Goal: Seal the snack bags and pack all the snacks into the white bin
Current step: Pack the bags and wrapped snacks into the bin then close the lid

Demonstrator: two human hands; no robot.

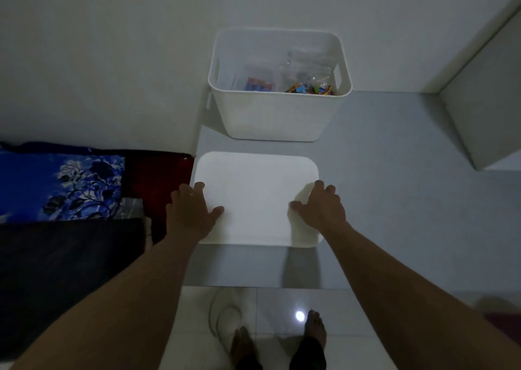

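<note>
The white bin (pixel 270 116) stands open at the back of the grey table (pixel 394 200). Inside it lie clear snack bags (pixel 307 73) with colourful snacks, and a red and blue packet (pixel 259 84). In front of the bin is a flat white lid (pixel 253 200). My left hand (pixel 191 211) holds the lid's left edge, thumb on top. On the opposite edge my right hand (pixel 321 206) holds it the same way. How far the fingers curl under the lid is hidden.
A blue floral cloth (pixel 62 183) and dark fabrics (pixel 70 257) lie to the left of the table. A white wall panel (pixel 485 110) juts in at the right. Below the table's front edge are glossy floor tiles (pixel 352 327) and my bare feet (pixel 315 330).
</note>
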